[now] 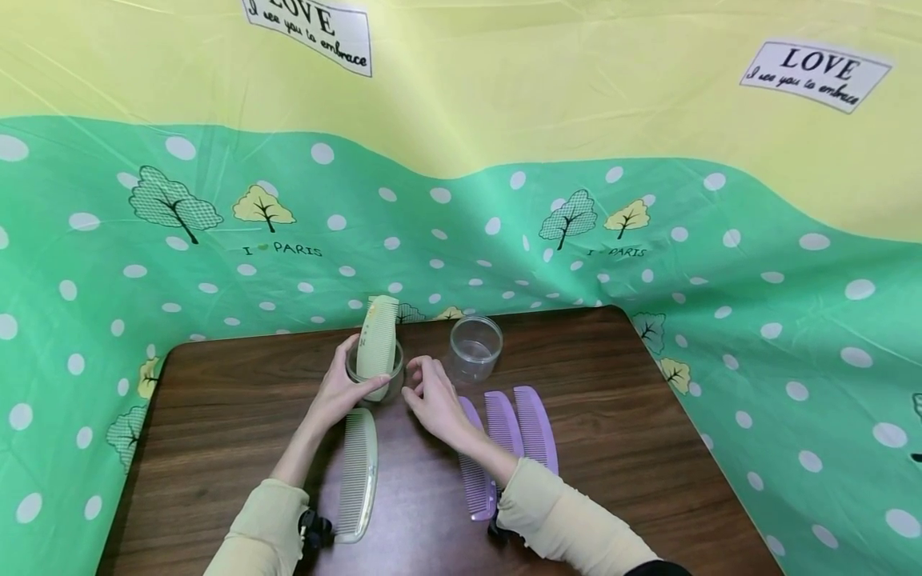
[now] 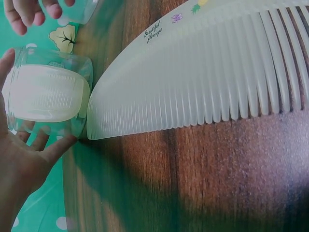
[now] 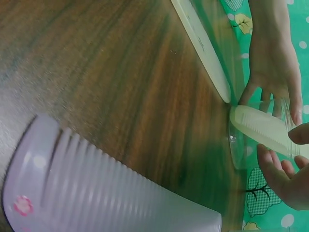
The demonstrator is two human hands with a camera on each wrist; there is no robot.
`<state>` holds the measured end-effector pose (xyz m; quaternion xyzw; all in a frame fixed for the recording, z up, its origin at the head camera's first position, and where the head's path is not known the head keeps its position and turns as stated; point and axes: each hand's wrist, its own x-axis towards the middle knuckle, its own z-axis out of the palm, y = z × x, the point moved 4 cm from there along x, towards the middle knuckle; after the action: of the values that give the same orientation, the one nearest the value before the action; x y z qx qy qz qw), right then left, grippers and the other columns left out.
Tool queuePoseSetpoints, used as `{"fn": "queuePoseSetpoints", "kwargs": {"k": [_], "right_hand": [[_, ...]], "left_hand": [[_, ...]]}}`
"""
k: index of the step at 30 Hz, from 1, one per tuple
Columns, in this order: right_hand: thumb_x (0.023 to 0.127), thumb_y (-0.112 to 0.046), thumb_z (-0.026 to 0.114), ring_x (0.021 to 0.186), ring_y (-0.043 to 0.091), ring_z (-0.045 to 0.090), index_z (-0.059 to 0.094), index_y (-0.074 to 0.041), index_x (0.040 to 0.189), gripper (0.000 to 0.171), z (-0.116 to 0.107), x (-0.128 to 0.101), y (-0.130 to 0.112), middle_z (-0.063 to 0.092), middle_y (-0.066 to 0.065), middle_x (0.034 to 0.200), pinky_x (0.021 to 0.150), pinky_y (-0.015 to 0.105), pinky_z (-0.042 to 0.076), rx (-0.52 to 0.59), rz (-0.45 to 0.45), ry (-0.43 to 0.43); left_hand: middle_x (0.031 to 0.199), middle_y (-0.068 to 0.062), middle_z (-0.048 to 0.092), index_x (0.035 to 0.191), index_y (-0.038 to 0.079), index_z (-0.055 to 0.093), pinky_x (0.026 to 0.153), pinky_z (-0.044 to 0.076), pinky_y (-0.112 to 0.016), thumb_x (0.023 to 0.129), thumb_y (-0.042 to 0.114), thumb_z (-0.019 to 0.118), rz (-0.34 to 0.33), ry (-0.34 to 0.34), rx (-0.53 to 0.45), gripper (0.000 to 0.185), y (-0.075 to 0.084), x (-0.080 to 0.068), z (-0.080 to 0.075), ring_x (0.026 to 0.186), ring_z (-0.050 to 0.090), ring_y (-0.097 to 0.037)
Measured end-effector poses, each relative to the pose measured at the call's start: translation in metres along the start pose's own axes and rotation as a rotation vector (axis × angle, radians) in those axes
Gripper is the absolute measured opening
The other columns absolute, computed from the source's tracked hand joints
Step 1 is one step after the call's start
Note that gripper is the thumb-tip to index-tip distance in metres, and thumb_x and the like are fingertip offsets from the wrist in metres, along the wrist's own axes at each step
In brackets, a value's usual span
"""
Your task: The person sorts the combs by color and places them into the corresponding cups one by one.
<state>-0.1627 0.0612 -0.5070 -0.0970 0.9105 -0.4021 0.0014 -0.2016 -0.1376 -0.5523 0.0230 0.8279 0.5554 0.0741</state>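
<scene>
My left hand [image 1: 337,392] grips a clear plastic jar [image 1: 374,379] near the middle of the brown table [image 1: 619,400]. A pale green comb [image 1: 378,340] stands upright in the jar, leaning on its rim. My right hand [image 1: 429,396] hovers just right of the jar with fingers relaxed, holding nothing. In the left wrist view my left hand [image 2: 29,154] wraps the jar [image 2: 48,96], with the comb's end inside. The right wrist view shows the comb [image 3: 265,128] in the jar and my right hand [image 3: 285,176] close beside it.
A second pale green comb [image 1: 358,474] lies flat by my left forearm. Three purple combs [image 1: 507,436] lie side by side under my right forearm. A second clear jar [image 1: 475,348] stands behind them. A green and yellow printed cloth [image 1: 756,264] surrounds the table.
</scene>
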Motion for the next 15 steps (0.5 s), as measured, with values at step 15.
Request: {"fn": "queuePoseSetpoints", "kwargs": {"k": [15], "right_hand": [[0.094, -0.018, 0.074, 0.081, 0.008, 0.063, 0.055, -0.008, 0.136, 0.047, 0.023, -0.02, -0.003, 0.064, 0.011, 0.11, 0.067, 0.021, 0.049, -0.104, -0.004, -0.15]], "left_hand": [[0.167, -0.011, 0.03, 0.164, 0.025, 0.017, 0.119, 0.033, -0.059, 0.084, 0.047, 0.083, -0.01, -0.011, -0.002, 0.105, 0.0, 0.0, -0.001, 0.15, 0.036, -0.033]]}}
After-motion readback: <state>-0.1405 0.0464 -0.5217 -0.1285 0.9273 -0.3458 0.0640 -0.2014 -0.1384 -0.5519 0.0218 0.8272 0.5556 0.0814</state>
